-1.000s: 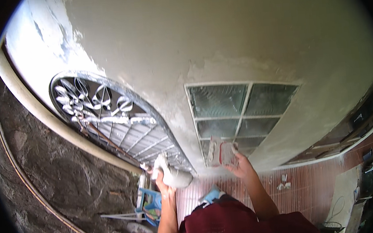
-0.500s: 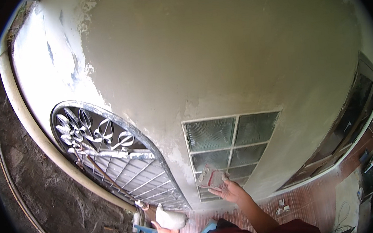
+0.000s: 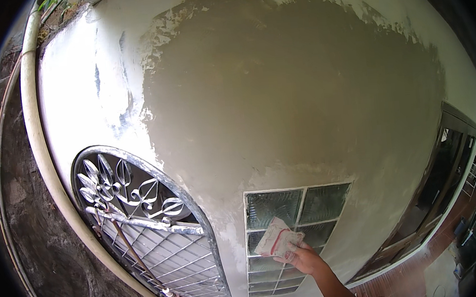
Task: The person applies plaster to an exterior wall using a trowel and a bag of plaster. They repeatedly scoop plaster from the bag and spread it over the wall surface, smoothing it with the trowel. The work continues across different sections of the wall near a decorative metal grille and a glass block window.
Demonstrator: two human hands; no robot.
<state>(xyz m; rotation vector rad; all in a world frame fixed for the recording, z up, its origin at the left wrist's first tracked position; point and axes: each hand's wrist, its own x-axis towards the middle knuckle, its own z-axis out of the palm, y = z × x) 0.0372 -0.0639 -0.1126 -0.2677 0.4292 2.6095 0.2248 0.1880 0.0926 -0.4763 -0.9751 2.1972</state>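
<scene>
- Right hand (image 3: 304, 257) is seen near 5 o'clock, and a flat scraper (image 3: 273, 239) is gripped in its fingers.
- Left hand is not shown, so its grip cannot be told.
- Before the window (image 3: 317, 205), near 6 o'clock, the scraper is held up; touching cannot be told.
- Grey paste (image 3: 297, 109) is spread toward 12 o'clock; smoothing seems to be in hand.
- Next, a flat edge and gentle push seem needed.

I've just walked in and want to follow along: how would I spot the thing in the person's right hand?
Find the large plastered wall, then the small-paned window low in the view. In front of it, the right hand grips a flat, plaster-smeared tool. Unlike the dark panes behind, it is pale and red-striped.
</scene>
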